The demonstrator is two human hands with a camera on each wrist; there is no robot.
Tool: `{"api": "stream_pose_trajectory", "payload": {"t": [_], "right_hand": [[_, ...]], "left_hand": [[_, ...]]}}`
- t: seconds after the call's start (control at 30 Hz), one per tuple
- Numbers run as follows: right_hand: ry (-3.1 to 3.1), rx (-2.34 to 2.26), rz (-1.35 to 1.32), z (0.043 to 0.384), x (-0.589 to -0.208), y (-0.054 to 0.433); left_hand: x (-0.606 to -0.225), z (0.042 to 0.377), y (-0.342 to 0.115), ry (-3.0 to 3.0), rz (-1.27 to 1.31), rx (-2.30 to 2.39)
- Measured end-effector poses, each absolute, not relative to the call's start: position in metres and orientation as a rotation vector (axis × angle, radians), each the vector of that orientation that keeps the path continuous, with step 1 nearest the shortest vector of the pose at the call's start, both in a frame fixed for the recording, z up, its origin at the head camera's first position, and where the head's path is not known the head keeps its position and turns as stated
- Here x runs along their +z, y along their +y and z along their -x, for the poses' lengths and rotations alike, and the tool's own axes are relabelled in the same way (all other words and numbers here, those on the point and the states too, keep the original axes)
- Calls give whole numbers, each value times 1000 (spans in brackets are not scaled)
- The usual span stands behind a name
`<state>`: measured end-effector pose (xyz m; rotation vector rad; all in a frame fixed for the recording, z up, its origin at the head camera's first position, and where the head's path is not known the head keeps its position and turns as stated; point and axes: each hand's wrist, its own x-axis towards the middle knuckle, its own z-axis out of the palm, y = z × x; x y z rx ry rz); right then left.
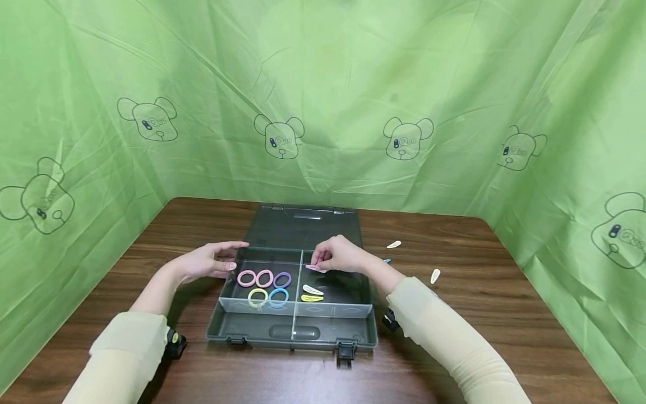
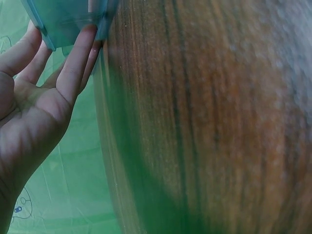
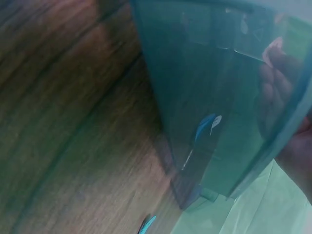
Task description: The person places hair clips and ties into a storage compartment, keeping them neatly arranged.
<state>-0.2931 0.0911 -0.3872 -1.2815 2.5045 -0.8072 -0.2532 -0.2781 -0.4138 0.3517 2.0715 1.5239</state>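
A dark translucent divided box [image 1: 262, 335] stands on the table, its lid [image 1: 303, 227] folded back flat. My left hand [image 1: 204, 262] rests against the box's left side, fingers extended and thumb at the rim. Over the back right compartment, my right hand [image 1: 339, 255] pinches a small pink snap hair clip [image 1: 314, 269]. A white hair clip [image 1: 313, 290] and a yellow hair clip [image 1: 312, 298] lie in that compartment. The back left one holds hair ties: two pink, a purple hair tie [image 1: 282, 287], a yellow hair tie [image 1: 258, 290] and a blue hair tie [image 1: 270, 298].
Right of the box, two white hair clips [image 1: 435, 276] lie on the wooden table [image 1: 469, 314]. A blue hair clip [image 3: 147, 224] lies near the box, partly hidden by the right forearm in the head view. Green cloth [image 1: 343, 67] hangs round the table's back and sides.
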Motion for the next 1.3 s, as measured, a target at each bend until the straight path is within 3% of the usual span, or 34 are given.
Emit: {"api": "stream_pose_trajectory", "payload": {"t": [0.63, 1.3], "right_hand": [[2432, -623, 1301, 286, -410, 82], [2499, -588, 1404, 286, -409, 85]], "left_hand": [[-410, 252, -276, 2089, -343, 1509], [-411, 249, -276, 2064, -345, 1542]]}}
